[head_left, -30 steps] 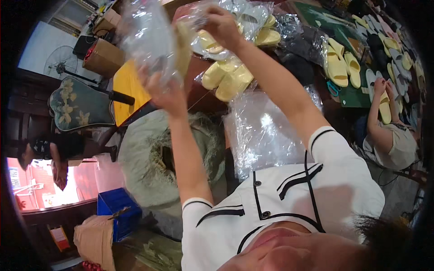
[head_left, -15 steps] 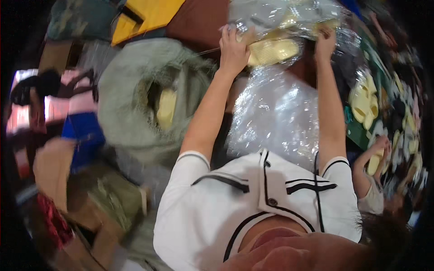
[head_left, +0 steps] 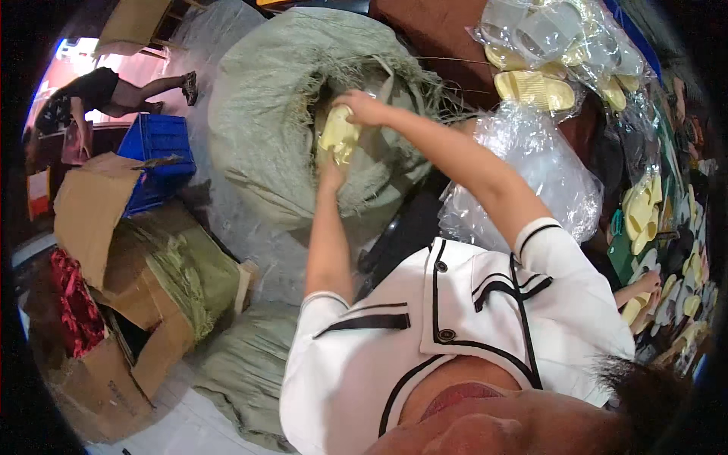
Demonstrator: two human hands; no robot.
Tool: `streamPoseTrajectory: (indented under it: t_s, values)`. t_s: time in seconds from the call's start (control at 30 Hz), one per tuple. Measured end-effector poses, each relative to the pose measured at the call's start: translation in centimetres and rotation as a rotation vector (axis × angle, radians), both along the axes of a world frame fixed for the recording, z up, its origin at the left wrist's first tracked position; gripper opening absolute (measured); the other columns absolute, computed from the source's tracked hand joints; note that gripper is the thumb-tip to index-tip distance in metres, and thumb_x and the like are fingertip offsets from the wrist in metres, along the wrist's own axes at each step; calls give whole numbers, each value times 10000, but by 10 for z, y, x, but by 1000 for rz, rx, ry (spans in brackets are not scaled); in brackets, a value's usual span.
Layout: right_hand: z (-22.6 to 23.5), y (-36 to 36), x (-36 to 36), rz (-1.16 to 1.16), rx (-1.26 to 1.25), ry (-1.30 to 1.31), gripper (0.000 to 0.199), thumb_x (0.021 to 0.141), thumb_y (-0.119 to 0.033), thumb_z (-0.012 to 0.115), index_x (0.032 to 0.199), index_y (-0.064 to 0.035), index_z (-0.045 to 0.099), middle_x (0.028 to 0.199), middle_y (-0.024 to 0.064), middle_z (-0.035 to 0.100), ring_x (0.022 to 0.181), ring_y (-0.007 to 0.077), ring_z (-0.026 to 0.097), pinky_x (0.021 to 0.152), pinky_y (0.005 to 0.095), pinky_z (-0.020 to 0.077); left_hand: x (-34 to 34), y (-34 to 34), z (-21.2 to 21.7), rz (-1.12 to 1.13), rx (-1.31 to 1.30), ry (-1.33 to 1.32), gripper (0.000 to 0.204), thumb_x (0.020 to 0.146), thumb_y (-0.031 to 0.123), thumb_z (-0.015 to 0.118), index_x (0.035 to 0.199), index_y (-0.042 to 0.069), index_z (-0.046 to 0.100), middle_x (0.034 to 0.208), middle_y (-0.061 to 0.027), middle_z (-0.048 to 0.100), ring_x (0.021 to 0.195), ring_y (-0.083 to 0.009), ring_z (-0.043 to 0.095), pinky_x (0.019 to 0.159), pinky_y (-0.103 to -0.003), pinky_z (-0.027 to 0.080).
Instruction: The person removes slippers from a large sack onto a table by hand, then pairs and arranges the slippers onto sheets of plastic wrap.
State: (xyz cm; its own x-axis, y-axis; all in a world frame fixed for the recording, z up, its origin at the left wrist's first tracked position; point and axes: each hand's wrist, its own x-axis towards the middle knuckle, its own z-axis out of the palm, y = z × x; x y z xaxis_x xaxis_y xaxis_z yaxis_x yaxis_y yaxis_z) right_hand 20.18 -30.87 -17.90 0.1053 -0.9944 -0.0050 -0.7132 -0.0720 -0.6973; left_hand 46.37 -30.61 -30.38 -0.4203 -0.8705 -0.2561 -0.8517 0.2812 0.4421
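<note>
While both arms reach up toward 12 o'clock, the hands meet at the mouth of a green woven sack point(head_left: 265, 129). Right hand point(head_left: 362, 108) is curled over the top of a pale yellow slipper point(head_left: 338, 135), fingers closed on its upper end. Left hand point(head_left: 331, 173) sits just below at 6 o'clock of the slipper, touching its lower end; cannot tell if its fingers are closed, mostly hidden behind the slipper. Slipper is upright-ish, half inside the sack opening, frayed sack edge around it.

At 1 o'clock from the hands: clear plastic bags point(head_left: 553, 34) with more yellow slippers point(head_left: 535, 89) lying on a brown bench point(head_left: 425, 30). At 3 o'clock of the hands, a crumpled clear plastic sheet point(head_left: 531, 171), just beside the right forearm. Far at 3–4 o'clock, rows of yellow sandals point(head_left: 643, 208) on a green surface, and another person's hand point(head_left: 648, 282) near them.

At 9 o'clock: blue crate point(head_left: 161, 144), well apart from the sack. At 7–8 o'clock: open cardboard box point(head_left: 91, 220) with green sacking point(head_left: 189, 273) spilling over it and red cloth point(head_left: 72, 303) inside. Second green sack point(head_left: 243, 371) on the floor at 6–7 o'clock. Far at 10 o'clock, a person in black point(head_left: 98, 87) is bent over. White shirt with black trim point(head_left: 455, 318) fills the lower frame.
</note>
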Motion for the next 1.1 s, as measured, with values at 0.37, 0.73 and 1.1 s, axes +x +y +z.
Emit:
streamPoseTrajectory:
  t_s: [0.37, 0.73, 1.1]
  values:
    - [-95, 22, -93, -406, 412, 285, 750, 847, -278, 717, 1477, -135, 337, 1082, 282, 648, 984, 450, 647, 843, 507, 519, -90, 13, 24, -99, 110, -179, 597, 723, 280, 857, 1158, -16, 575, 1014, -279, 664, 963, -443, 648, 815, -486, 527]
    - [-100, -4, -93, -190, 249, 202, 805, 765, -52, 719, 1482, -131, 362, 1578, 240, 225, 1128, 407, 615, 923, 468, 524, -31, 5, 32, 253, 278, 308, 213, 832, 130, 648, 860, -66, 568, 706, -174, 558, 675, -274, 551, 669, -417, 451]
    - [-18, 11, -58, 89, -184, 160, 131, 779, -159, 647, 876, -71, 644, 987, 136, 597, 901, 364, 624, 743, 488, 491, 32, 6, 131, 452, -26, 675, 245, 982, 189, 605, 1135, -2, 594, 980, -80, 634, 842, -144, 565, 725, -313, 487]
